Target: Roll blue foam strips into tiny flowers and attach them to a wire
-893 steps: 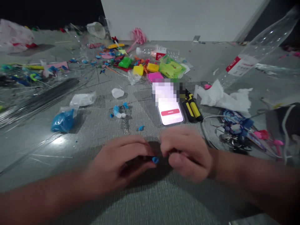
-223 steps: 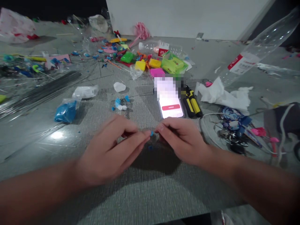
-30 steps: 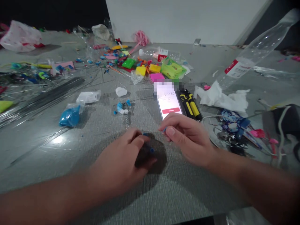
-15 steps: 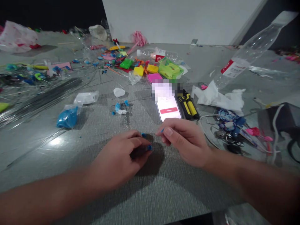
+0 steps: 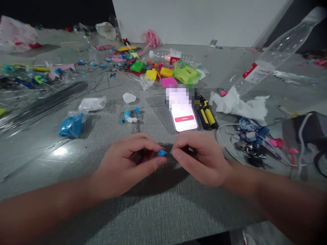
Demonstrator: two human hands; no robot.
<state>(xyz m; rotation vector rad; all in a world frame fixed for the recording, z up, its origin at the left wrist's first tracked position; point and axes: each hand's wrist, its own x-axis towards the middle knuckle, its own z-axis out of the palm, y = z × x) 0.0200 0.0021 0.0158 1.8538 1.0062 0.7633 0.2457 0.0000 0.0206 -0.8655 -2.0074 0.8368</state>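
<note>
Between the thumb and fingers of my left hand (image 5: 130, 163) is a small lump of blue modelling clay (image 5: 161, 153). Close beside it, my right hand (image 5: 199, 156) pinches a tiny blue bit of clay (image 5: 171, 152), mostly hidden by the fingertips. The two hands face each other just above the table. Beyond the left hand lie small blue and white clay pieces (image 5: 130, 116) in a curve, with a white clay lump (image 5: 129, 98) behind them. Further left rests blue clay in a clear bag (image 5: 71, 125), next to a white clay packet (image 5: 92, 103).
A lit phone (image 5: 184, 117) lies past my right hand, beside yellow-and-black pliers (image 5: 207, 112). Crumpled tissue (image 5: 240, 103), a tilted plastic bottle (image 5: 263, 66) and keys (image 5: 251, 149) are on the right. Dark thin wires (image 5: 48, 102) spread at left; colourful clay packets (image 5: 151, 75) lie behind.
My left hand has lifted and turned, bringing the blue clay up into view. My right fingers have closed in beside it, with their tips nearer the left hand's.
</note>
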